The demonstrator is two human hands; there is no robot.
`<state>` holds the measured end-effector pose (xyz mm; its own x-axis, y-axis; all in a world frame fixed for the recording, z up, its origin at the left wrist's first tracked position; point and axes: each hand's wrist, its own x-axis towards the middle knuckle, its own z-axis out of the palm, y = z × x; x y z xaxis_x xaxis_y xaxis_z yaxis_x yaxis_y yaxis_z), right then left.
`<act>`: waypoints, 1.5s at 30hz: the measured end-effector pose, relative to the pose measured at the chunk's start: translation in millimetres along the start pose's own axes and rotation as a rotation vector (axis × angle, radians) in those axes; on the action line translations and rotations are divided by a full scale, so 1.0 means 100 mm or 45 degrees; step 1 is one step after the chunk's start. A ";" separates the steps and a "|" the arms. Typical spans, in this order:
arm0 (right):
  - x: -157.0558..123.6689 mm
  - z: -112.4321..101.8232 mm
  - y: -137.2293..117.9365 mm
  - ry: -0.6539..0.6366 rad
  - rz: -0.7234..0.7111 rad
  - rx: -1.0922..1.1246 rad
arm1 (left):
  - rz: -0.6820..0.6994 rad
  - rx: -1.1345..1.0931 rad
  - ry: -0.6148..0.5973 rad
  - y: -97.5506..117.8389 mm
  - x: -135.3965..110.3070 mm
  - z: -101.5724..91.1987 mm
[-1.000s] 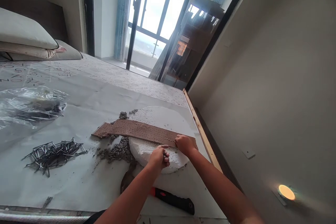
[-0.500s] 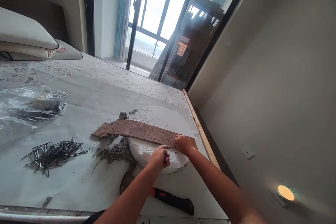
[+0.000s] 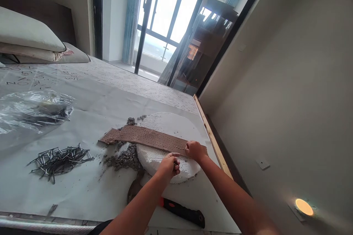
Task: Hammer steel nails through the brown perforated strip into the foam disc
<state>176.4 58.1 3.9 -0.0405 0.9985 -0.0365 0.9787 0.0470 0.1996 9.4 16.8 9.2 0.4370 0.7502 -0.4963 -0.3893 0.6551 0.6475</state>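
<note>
A brown strip dotted with rows of small holes (image 3: 154,138) lies across a round white foam block (image 3: 171,119). My right hand (image 3: 195,150) is closed and rests on the strip's right end; whatever its fingers pinch is hidden. Close beside it, at the strip's near edge, my left hand (image 3: 169,165) is curled with the index finger reaching toward the right hand. Something small and dark shows in its curled fingers, too small to name. Below my left forearm lies a tool with a black and red handle (image 3: 183,211), its brown head partly covered by the arm.
A pile of nails (image 3: 62,159) lies at left, with a clear plastic bag (image 3: 35,112) behind it. Grey crumbs (image 3: 125,158) are heaped against the foam block. A wooden rail (image 3: 212,136) edges the covered surface at right, beside a wall. Pillows (image 3: 30,31) lie at far left.
The whole view has shifted slightly, so things appear a little farther right. Both hands keep nearly the same place and pose at the strip.
</note>
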 end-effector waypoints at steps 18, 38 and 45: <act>0.07 -0.22 0.06 -0.006 0.173 0.400 | 0.058 -0.058 0.000 -0.04 0.08 -0.04; -0.04 -0.17 -0.04 0.023 -0.083 0.155 | -0.013 -0.191 0.078 -0.03 0.09 -0.04; 0.03 0.03 -0.14 0.001 -0.144 0.000 | -0.023 -0.241 0.125 -0.03 0.11 -0.05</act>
<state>163.1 60.6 -1.7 -0.1506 0.9869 -0.0578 0.9679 0.1591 0.1944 11.4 23.9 -1.0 0.3678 0.7370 -0.5670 -0.5311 0.6670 0.5225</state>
